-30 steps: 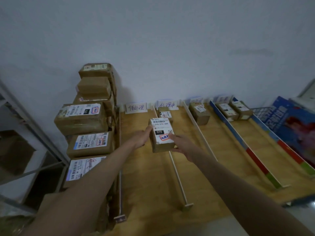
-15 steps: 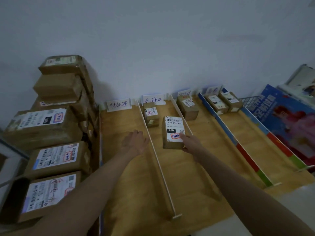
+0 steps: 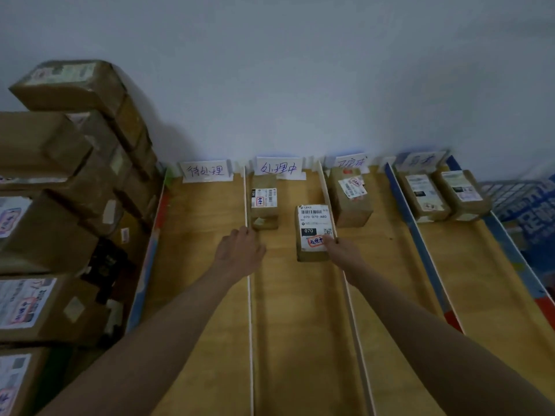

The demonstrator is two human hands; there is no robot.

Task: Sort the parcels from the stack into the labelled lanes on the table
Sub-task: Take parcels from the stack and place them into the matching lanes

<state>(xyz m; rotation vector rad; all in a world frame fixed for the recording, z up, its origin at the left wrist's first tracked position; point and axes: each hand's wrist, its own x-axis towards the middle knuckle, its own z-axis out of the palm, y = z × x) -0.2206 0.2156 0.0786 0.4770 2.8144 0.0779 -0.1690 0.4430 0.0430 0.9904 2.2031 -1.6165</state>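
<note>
Right hand (image 3: 341,250): its fingers (image 3: 328,239) rest on the near right corner of the labelled parcel (image 3: 313,232); whether they grip or only touch it is unclear. The parcel lies at centre frame in the second lane. The left hand (image 3: 240,250), loosely open and empty, hovers over the white divider (image 3: 250,310). Parcel stack (image 3: 60,205) fills the left of the frame beside the worktop (image 3: 204,235).

Two bare forearms, bare hands (image 3: 240,250), no sleeves or jewellery visible.
</note>
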